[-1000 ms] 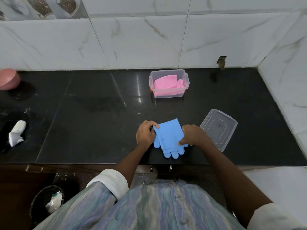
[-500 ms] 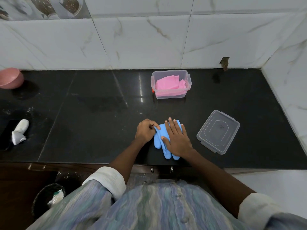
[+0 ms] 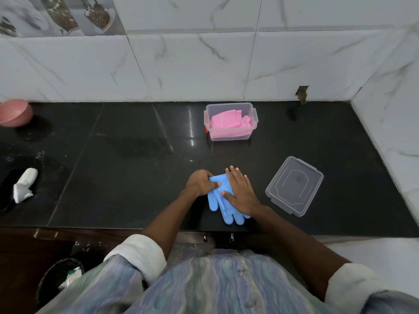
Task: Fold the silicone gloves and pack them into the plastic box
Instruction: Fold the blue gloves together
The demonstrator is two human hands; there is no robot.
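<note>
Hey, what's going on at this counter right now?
A person is folding blue silicone gloves on the black counter. The left hand pinches the folded edge while the right hand presses flat on top. Pink gloves already lie in the open plastic box near the wall. Its lid rests on the counter to the right, apart from the box.

Glossy black stone table (image 3: 127, 168), light glare streaks near the middle. White marble-look wall tiles (image 3: 195, 64) along the far side and the right; chipped hole in the tile (image 3: 302, 94) far right at table level. Decorative printed tile (image 3: 56, 14) far upper left. Dark wooden front edge (image 3: 45, 234) below, dark round bin (image 3: 56, 279) near left, pale floor (image 3: 374, 250) near right.
</note>
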